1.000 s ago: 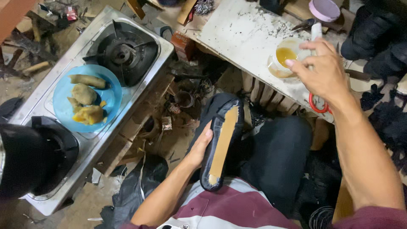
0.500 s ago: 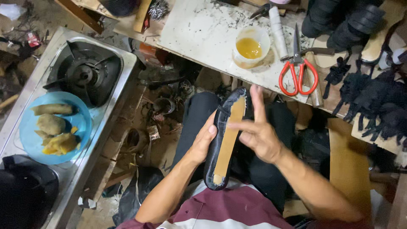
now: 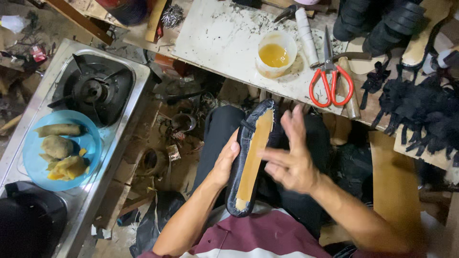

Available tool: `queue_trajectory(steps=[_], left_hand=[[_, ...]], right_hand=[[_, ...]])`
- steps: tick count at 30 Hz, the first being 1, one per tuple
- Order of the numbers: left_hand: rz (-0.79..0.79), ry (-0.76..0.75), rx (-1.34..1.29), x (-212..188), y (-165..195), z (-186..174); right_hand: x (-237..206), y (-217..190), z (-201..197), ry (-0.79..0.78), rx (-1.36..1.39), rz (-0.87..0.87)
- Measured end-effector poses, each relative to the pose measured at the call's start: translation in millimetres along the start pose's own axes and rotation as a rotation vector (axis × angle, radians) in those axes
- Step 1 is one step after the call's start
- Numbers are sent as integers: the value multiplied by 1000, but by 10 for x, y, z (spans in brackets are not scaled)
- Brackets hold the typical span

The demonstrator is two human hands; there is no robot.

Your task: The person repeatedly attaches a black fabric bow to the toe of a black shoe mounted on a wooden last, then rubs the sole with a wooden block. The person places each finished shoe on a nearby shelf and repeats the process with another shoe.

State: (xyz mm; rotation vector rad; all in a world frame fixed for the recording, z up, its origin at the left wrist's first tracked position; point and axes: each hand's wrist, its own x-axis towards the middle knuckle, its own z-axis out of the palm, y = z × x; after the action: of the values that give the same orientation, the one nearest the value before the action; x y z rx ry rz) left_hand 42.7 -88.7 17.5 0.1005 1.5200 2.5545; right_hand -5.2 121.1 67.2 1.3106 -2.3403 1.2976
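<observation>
My left hand (image 3: 223, 165) grips the left edge of a black shoe upper with a tan insole (image 3: 252, 157), held lengthwise over my lap. My right hand (image 3: 290, 155) hovers just right of the insole, fingers spread and blurred, holding nothing I can see. On the white worktable (image 3: 220, 38) ahead stand a small tub of yellow glue (image 3: 275, 53) and red-handled scissors (image 3: 330, 76).
A steel gas stove (image 3: 93, 91) stands at the left with a blue plate of food (image 3: 60, 150) and a black pot (image 3: 28, 224) on it. Black shoe parts (image 3: 420, 114) pile up at the right. A wooden board (image 3: 394, 186) and floor clutter lie below the table.
My right hand came back from the glue tub on the table to the insole on my lap. The left hand kept hold of the shoe.
</observation>
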Motion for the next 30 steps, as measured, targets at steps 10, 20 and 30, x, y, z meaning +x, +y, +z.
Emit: queue_trajectory(steps=[10,20,30], left_hand=[[6,-95,182,-49,5,20],[-92,-136,179,-102,27,60],[-89,-138,92,-78,-5,49]], right_hand=[[30,27,-271,37,-159,60],[147,30,-288,72,-481,-185],[194,46,-279,46,-377,-197]])
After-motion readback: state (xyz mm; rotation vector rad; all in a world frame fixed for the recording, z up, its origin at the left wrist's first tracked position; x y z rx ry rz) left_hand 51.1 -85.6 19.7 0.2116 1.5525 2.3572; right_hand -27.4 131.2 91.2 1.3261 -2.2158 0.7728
